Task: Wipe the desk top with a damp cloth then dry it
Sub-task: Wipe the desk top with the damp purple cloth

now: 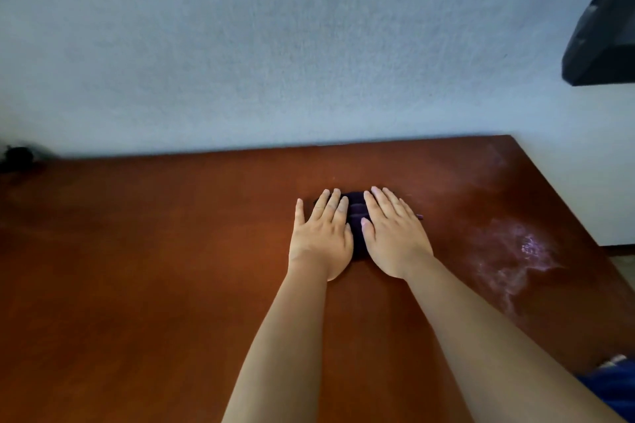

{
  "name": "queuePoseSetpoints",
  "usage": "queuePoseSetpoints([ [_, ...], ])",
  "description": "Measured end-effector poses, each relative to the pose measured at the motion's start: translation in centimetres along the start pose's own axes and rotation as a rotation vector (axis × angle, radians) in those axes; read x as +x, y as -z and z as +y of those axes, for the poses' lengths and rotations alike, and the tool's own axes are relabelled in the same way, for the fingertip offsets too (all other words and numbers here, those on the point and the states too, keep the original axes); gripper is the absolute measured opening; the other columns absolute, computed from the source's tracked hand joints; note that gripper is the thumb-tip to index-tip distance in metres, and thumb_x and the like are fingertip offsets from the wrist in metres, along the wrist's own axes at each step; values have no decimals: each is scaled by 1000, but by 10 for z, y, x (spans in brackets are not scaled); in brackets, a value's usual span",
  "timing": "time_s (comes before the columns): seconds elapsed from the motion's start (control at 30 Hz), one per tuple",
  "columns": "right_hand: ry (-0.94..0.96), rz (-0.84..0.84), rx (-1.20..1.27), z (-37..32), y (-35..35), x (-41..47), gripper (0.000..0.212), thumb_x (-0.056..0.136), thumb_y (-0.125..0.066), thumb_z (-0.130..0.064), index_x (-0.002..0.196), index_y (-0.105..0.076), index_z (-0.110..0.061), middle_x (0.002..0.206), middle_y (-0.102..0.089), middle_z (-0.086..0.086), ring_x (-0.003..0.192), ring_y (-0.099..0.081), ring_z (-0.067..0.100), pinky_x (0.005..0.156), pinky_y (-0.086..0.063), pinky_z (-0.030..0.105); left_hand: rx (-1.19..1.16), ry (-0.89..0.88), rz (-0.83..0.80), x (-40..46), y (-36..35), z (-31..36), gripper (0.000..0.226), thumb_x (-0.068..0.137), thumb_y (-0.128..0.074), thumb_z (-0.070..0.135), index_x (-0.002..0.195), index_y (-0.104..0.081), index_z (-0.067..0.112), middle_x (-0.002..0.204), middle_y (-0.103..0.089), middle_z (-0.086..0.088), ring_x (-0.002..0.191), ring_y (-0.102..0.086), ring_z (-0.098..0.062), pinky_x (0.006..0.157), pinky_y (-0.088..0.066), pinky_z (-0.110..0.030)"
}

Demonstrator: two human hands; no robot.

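Reddish-brown wood fills the lower half of the view: the desk top [137, 285], set against a pale textured wall [275, 45] that takes up everything toward twelve o'clock. At two o'clock a black object [604, 34] juts in from the frame's edge, too cropped to name, and at nine o'clock a small dark blurred thing [17, 156] sits at the desk's far edge. Toward three o'clock from the hands a whitish, glistening streaky patch [515, 257] lies on the wood, and it reads as moisture or residue.

Near the middle of the desk the left hand [321, 237] and the right hand [395, 233] lie side by side, palms down, fingers straight and laid flat, pressing on a dark purple cloth [357, 213] that shows only in the gap between them and just past the fingertips. Neither hand curls round it.

My reading is that the damp wipe is under way: the right side looks wetted, while the wide stretch toward nine o'clock shows no sheen I can make out. Drying looks not yet begun, and no second cloth is visible
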State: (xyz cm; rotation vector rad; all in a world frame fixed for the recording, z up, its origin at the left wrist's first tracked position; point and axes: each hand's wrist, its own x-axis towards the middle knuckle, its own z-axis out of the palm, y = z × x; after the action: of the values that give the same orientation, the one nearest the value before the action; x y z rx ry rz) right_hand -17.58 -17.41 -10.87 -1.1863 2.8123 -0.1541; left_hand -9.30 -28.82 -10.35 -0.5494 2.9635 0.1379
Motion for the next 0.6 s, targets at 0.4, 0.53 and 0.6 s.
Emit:
queuePoseSetpoints([
  [0.4,15,-5,1,18,5,90,56,103,-12,-36,154,-5,-14,162,-1,1,148,3,15,120,2,32,-8,37,17,84,16,-18,55,104,-13,32,155,0,17,163,7,4,148,12,-10,118,10,-49],
  [0.53,25,12,6,21,7,112,56,104,-17,-36,154,-7,-14,162,-3,2,148,1,15,120,1,32,-8,49,21,106,20,-24,55,104,-13,32,155,0,18,162,7,4,148,13,-10,118,10,-48],
  [0.6,28,7,12,23,7,121,56,104,-17,-36,154,-6,-14,162,-2,2,148,2,15,120,0,33,-6,52,26,115,21,-26,55,103,-14,32,155,-1,19,163,6,4,148,12,-9,118,10,-48],
])
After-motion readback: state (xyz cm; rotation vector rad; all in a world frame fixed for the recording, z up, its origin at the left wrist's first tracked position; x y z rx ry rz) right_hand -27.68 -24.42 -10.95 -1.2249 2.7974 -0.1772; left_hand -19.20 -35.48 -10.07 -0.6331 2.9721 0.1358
